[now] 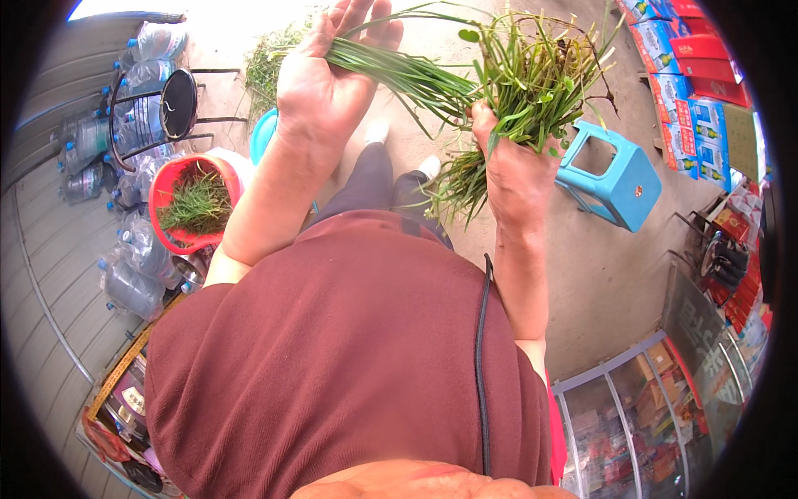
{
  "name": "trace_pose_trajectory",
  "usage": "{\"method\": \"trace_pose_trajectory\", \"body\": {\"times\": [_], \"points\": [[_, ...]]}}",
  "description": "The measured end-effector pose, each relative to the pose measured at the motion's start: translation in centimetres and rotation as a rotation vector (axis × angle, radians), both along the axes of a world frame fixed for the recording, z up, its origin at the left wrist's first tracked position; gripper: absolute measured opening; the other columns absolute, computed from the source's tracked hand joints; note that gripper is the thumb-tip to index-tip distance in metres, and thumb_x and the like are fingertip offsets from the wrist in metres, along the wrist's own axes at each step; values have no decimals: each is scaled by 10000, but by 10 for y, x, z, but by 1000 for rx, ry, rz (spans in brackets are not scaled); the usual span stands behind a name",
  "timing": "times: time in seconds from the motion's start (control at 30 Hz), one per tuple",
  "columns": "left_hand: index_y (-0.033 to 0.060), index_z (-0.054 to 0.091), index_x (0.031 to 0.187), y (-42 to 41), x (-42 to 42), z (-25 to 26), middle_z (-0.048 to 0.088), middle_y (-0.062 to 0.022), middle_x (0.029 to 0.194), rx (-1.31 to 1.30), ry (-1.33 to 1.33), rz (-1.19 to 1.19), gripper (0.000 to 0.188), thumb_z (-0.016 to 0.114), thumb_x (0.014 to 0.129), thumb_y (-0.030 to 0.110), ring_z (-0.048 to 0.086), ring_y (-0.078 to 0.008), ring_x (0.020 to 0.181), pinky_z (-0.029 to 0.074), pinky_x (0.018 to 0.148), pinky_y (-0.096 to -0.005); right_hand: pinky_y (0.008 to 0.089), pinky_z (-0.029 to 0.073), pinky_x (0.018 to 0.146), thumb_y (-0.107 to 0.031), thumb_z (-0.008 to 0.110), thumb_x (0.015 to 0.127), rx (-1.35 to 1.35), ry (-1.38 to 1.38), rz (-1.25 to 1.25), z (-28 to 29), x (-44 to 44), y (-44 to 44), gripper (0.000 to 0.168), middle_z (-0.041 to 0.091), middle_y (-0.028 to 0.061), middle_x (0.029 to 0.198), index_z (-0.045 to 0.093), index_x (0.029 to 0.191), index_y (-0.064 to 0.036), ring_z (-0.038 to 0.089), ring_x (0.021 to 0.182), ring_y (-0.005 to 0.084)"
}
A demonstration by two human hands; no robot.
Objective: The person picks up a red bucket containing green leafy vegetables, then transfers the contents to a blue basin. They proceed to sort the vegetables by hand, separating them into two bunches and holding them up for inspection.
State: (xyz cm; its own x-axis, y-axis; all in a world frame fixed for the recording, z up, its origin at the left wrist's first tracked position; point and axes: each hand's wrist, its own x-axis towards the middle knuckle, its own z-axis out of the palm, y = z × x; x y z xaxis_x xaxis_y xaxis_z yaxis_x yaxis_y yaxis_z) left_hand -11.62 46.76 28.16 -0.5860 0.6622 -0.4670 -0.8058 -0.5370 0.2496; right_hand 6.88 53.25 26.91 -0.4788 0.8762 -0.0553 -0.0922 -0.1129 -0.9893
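My right hand (520, 168) is closed around a bunch of leafy green plants (536, 75). Brownish stems and roots tangle at its top, and more grassy leaves (464, 181) hang below my fist. From this bunch, long thin chive-like leaves (411, 72) stretch left to my left hand (333, 87). That palm faces up, its fingers mostly extended, and the leaf ends pass beneath my thumb. Beside my left forearm stands a red bucket (159, 215) with cut grassy greens (196, 203) inside. A loose pile of greens (262, 75) lies on the floor beyond my left wrist.
A blue plastic stool (636, 187) is near my right hand. Part of a blue round object (262, 134) shows behind my left forearm. Large clear water bottles (134, 280) and a black round-seated stool (179, 104) line the left wall. Stacked cartons (676, 106) and a glass-fronted case (623, 424) occupy the right.
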Motion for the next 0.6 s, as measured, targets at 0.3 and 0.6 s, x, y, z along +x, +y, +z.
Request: {"method": "trace_pose_trajectory", "body": {"times": [0.3,0.6], "points": [[-63,503,1199,-16,-55,13,592,-188,1130,92,-3,86,362,304,989,153,528,-293,1106,366,1029,-481,221,464,492,9,609,838,42,-108,-365,-14,37,31,142,645,38,833,635,976,-15,583,633,77],[10,467,1296,-48,-99,7,469,-156,1347,448,-175,-259,379,318,974,143,313,-338,1334,179,1130,-529,239,486,518,1,662,814,-66,-131,-306,-18,56,38,142,650,61,820,638,954,6,627,695,121]]}}
